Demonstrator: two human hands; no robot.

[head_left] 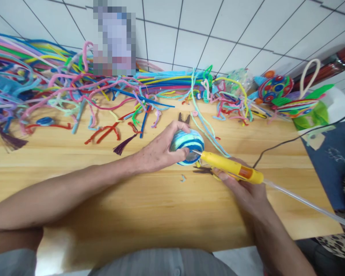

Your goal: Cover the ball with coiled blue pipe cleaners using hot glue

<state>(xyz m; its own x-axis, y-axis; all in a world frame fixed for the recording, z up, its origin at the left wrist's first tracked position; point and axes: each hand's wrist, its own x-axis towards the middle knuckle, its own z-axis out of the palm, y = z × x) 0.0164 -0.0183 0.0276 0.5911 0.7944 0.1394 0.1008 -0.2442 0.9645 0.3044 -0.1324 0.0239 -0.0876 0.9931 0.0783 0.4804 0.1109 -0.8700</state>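
My left hand (163,147) is closed around a ball (193,138) wrapped in blue, pale green and light blue pipe cleaners. Its thumb presses on the near side, by a bare round patch. In my right hand (247,191) is a yellow hot glue gun (226,165), a clear glue stick (304,201) sticking out of its back end. The gun's metal nozzle points left and sits at or very near the bare patch. Dark blades (202,170) show just below the gun beside my right fingers; whether they are held or lying there I cannot tell.
Many coloured pipe cleaners (103,92) lie piled along the back by the tiled wall. Dark tool jaws (184,118) poke out behind the ball. Small blue scraps (183,178) lie near. Finished colourful crafts (276,88) stand at the right; a black cord (293,140) crosses there.
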